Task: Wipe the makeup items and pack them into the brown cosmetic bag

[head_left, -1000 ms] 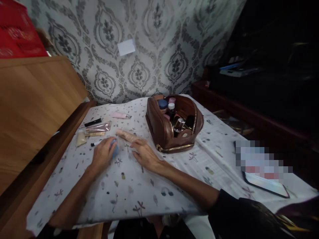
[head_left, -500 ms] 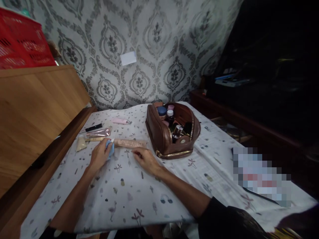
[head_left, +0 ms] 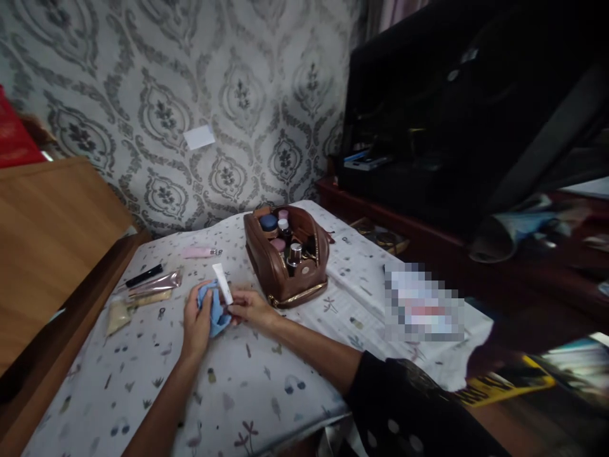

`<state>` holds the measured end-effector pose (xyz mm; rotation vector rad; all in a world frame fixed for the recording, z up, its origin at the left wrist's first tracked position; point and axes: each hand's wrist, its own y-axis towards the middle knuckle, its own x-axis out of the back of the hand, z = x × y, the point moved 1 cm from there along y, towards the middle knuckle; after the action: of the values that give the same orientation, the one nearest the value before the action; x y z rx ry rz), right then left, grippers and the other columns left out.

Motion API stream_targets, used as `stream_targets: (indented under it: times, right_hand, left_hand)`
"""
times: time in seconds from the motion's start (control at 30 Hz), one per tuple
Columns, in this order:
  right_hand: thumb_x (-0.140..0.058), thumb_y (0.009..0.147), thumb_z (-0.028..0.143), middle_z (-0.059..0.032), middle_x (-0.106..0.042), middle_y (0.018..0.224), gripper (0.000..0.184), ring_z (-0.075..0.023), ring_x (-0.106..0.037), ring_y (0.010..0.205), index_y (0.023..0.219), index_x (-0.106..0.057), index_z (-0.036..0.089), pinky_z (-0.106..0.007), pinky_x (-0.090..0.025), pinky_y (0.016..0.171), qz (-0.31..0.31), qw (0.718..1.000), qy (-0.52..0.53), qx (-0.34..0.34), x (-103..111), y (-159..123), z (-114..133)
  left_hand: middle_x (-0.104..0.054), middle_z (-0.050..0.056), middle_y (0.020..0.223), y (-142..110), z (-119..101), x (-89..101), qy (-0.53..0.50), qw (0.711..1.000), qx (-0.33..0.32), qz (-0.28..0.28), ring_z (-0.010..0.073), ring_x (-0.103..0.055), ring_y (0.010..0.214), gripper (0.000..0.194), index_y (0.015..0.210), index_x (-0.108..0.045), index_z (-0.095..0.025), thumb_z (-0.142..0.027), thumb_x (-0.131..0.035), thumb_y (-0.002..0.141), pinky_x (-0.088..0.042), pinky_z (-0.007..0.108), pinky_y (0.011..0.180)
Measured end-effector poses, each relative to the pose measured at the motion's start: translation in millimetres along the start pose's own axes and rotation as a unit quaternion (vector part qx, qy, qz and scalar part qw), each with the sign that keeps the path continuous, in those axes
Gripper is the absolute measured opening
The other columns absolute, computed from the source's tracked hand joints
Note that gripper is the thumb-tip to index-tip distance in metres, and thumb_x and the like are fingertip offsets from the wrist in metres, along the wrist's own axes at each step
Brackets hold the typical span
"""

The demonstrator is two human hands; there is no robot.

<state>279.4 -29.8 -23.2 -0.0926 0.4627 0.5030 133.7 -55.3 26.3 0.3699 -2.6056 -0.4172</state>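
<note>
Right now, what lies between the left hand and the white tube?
A blue cloth, held in the left hand, lies there in the head view.

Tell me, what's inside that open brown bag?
In the brown bag I see a blue-lidded jar, a white-capped bottle, a silver-capped bottle and some pinkish items. The front wall and these things cover the bottom, so anything lower cannot be seen.

Tube (head_left: 222, 284) left of bag (head_left: 261, 261), seemingly nearer
</note>
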Motion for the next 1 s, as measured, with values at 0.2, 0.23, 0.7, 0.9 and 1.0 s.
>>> stream_targets:
  times: [0.2, 0.23, 0.7, 0.9, 1.0]
  right_hand:
    - [-0.078, 0.069, 0.023, 0.0057, -0.062, 0.065, 0.025, -0.0082, -0.056, 0.053, 0.09, -0.066, 0.016, -0.019, -0.046, 0.052, -0.055, 0.995, -0.079, 0.023, 3, 2, 0]
    - [-0.077, 0.069, 0.02, 0.0066, -0.06, 0.064, 0.022, -0.0079, -0.054, 0.052, 0.087, -0.066, 0.016, -0.019, -0.046, 0.051, -0.06, 0.994, -0.087, 0.027, 3, 1, 0]
    - [-0.073, 0.083, 0.013, 0.0063, -0.061, 0.066, 0.015, -0.0077, -0.058, 0.054, 0.095, -0.064, 0.016, -0.017, -0.047, 0.057, 0.039, 0.987, -0.152, -0.048, -10, -8, 3]
    - [-0.075, 0.083, 0.01, 0.0075, -0.061, 0.062, 0.019, -0.0068, -0.06, 0.051, 0.099, -0.066, 0.013, -0.015, -0.047, 0.056, 0.048, 0.982, -0.18, -0.033, -5, -11, 9]
    - [-0.078, 0.081, 0.013, 0.0063, -0.062, 0.061, 0.023, -0.0071, -0.06, 0.05, 0.103, -0.069, 0.012, -0.016, -0.049, 0.056, 0.051, 0.989, -0.126, -0.059, -5, -9, 8]
  left_hand:
    - [-0.068, 0.007, 0.102, -16, 2, 0.8, 0.16, 0.955, -0.238, 0.073, 0.0219, -0.064, 0.097, 0.034, 0.114, -0.069, -0.022, -0.043, -0.047, 0.098, -0.05, 0.032, 0.087]
    - [-0.067, 0.007, 0.098, -17, 2, -1.4, 0.189, 0.938, -0.276, 0.089, 0.0215, -0.064, 0.093, 0.034, 0.112, -0.071, -0.023, -0.042, -0.047, 0.099, -0.05, 0.031, 0.085]
    - [-0.063, 0.009, 0.11, 11, -1, 30.3, 0.242, 0.951, -0.191, -0.022, 0.0299, -0.058, 0.114, 0.037, 0.109, -0.067, -0.021, -0.047, -0.043, 0.097, -0.045, 0.044, 0.105]
    - [-0.067, 0.0, 0.09, 16, 5, 27.7, 0.186, 0.981, -0.058, -0.019, 0.0233, -0.062, 0.079, 0.044, 0.108, -0.068, -0.025, -0.058, -0.049, 0.086, -0.051, 0.035, 0.071]
    - [-0.058, -0.003, 0.065, 21, 16, 28.5, 0.151, 0.985, -0.016, -0.086, 0.0199, -0.052, 0.061, 0.041, 0.093, -0.07, -0.025, -0.058, -0.055, 0.075, -0.044, 0.033, 0.058]
